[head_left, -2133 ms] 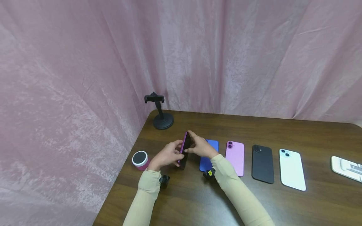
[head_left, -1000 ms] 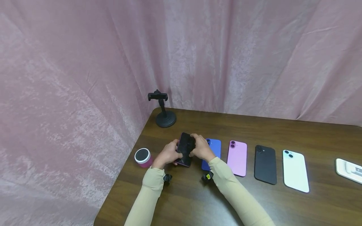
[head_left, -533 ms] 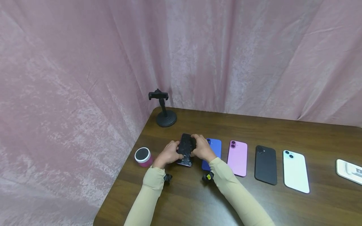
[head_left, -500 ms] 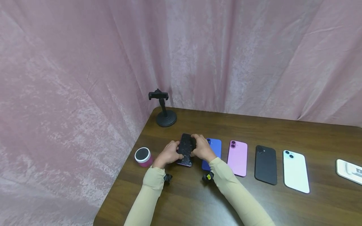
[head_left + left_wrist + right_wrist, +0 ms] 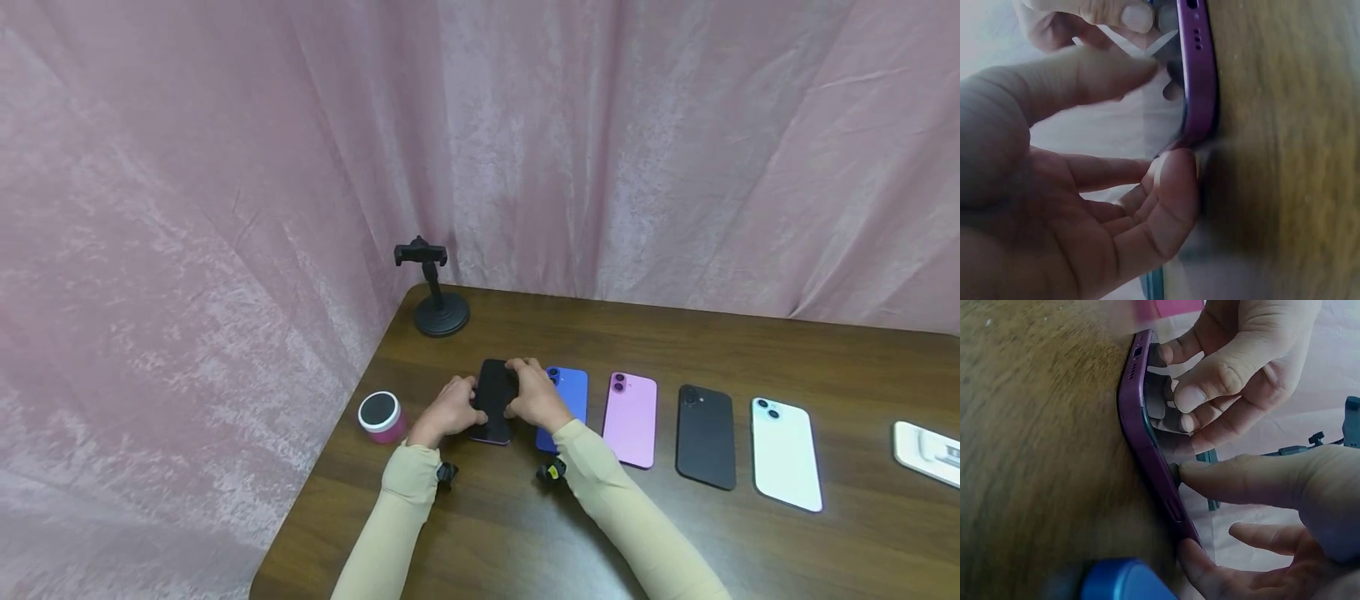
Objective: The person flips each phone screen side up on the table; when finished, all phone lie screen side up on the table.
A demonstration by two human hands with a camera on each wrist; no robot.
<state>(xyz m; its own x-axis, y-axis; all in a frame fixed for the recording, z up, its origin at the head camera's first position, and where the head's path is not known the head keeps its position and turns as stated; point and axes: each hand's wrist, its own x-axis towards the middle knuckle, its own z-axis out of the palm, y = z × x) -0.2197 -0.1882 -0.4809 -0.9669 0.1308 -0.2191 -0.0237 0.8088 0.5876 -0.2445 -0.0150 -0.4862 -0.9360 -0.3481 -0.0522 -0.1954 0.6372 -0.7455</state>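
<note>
Lowered from its earlier tilt, the purple-edged phone [image 5: 492, 392] is lying screen-up beside the blue phone [image 5: 573, 392]; my left hand [image 5: 447, 411] and right hand [image 5: 537, 397] are holding its edges, half-curled — probably positioning it, next needing gentle release.

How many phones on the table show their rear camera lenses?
4, all rectangular: a blue phone, partly hidden by the right hand, then, rightward, a lilac phone, a black phone and a white phone. More may be hidden.
</note>
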